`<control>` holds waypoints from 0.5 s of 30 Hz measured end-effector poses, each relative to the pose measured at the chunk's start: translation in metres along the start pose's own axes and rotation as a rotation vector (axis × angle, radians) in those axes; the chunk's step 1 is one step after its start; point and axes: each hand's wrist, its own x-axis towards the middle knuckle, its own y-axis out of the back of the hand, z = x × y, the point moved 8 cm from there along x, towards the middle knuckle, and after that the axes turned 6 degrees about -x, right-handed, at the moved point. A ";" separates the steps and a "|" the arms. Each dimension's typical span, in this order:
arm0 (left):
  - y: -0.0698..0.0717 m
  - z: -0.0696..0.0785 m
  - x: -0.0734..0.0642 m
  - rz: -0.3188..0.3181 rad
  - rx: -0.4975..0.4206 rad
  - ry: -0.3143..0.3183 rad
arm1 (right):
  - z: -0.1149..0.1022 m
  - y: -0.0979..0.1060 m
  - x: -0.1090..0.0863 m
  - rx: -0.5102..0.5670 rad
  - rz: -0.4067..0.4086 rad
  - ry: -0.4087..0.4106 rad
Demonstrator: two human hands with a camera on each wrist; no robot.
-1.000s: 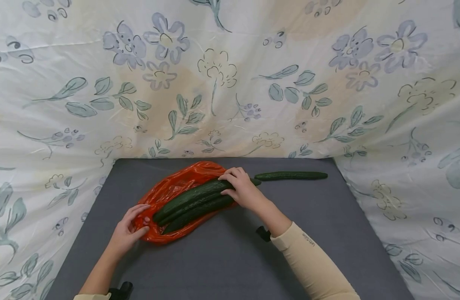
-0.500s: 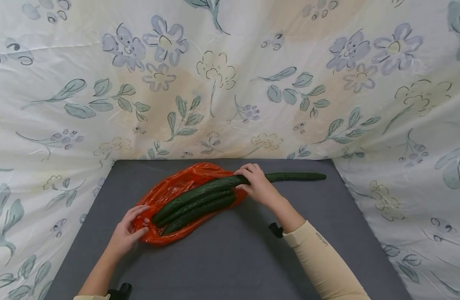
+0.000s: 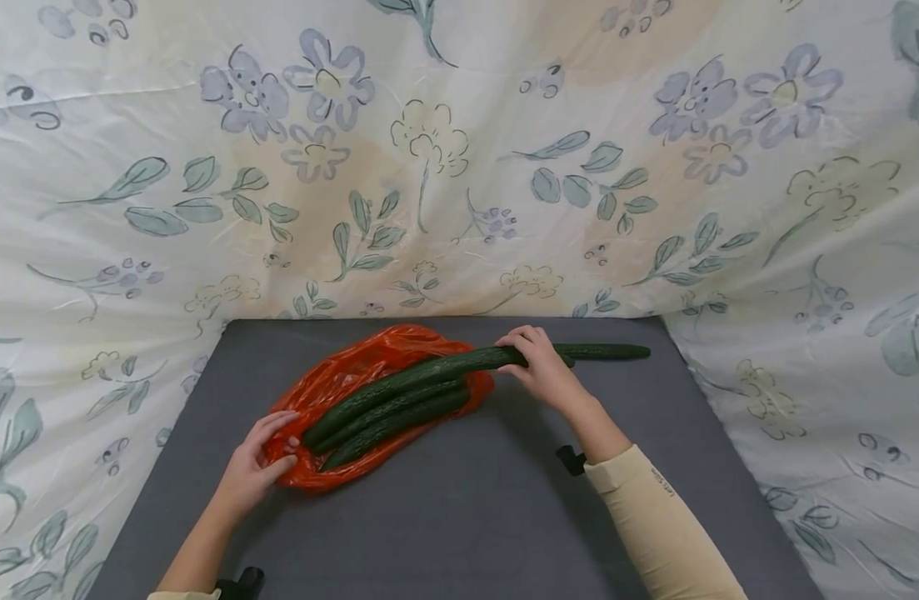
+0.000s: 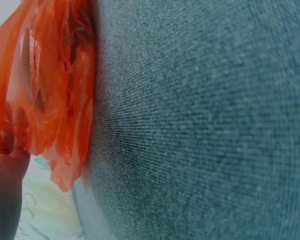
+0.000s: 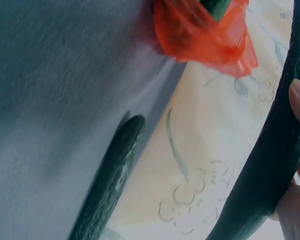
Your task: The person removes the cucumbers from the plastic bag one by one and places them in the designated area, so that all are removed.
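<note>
My right hand (image 3: 543,369) grips a long dark green cucumber (image 3: 437,365) near its right end. That cucumber slants up and to the right out of an orange-red plastic bag (image 3: 357,354), its left end still over the bag. In the right wrist view the thumb lies along the held cucumber (image 5: 270,155), which is raised off the table. More cucumbers (image 3: 399,421) lie side by side in the bag's wide mouth. At the bag's left end my left hand (image 3: 249,467) holds the plastic, and the left wrist view shows fingers behind the thin film (image 4: 50,100).
A loose cucumber (image 3: 612,352) lies at the back right of the grey table (image 3: 444,533), partly behind the right hand. Flower-patterned cloth (image 3: 459,208) rises at the back edge and along both sides.
My right hand has drawn the top cucumber to the right, partway out of the bag, baring the cucumbers under it. The left hand has stayed at the bag's left end.
</note>
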 end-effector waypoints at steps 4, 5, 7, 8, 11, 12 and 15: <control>0.000 -0.001 -0.001 -0.001 -0.001 -0.014 | 0.010 0.008 -0.003 -0.006 0.014 -0.021; 0.000 -0.001 -0.001 -0.003 -0.003 -0.020 | 0.013 0.010 -0.004 -0.009 0.017 -0.027; 0.000 -0.002 -0.001 -0.006 -0.006 -0.029 | 0.017 0.013 -0.006 -0.014 0.023 -0.042; -0.001 -0.002 -0.001 -0.008 -0.012 -0.033 | 0.020 0.014 -0.007 -0.019 0.025 -0.050; -0.001 -0.002 0.000 -0.010 -0.022 -0.032 | 0.028 0.018 -0.011 -0.024 0.028 -0.073; -0.001 -0.003 0.001 -0.010 -0.025 -0.030 | 0.031 0.019 -0.013 -0.028 0.029 -0.078; -0.001 -0.003 0.003 -0.012 -0.029 -0.022 | 0.039 0.024 -0.019 -0.038 0.031 -0.095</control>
